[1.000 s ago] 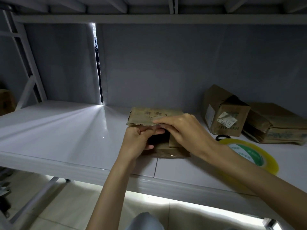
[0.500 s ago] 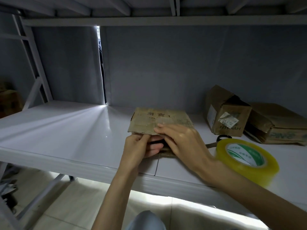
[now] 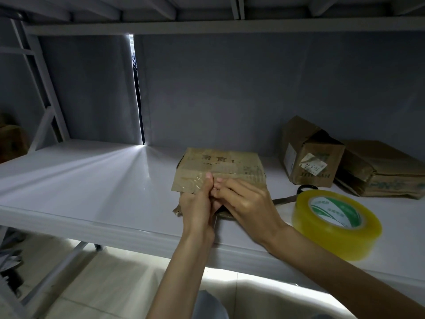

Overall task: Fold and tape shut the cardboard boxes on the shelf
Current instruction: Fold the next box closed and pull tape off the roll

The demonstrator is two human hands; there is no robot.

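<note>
Pinching cardboard box [image 3: 218, 166] flap, left hand [image 3: 197, 203], right hand [image 3: 248, 201], printed characters, partly legible

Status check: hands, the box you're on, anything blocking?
Both hands, left and right, pinching the flap of the flattened cardboard box. Not taped yet. Tape roll and scissors beside right hand, nothing blocking.

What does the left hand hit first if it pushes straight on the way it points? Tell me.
The left hand points away from the person and already touches the cardboard box, so the box comes first. Behind it only the shelf's back wall shows, though depth is unclear.
</note>
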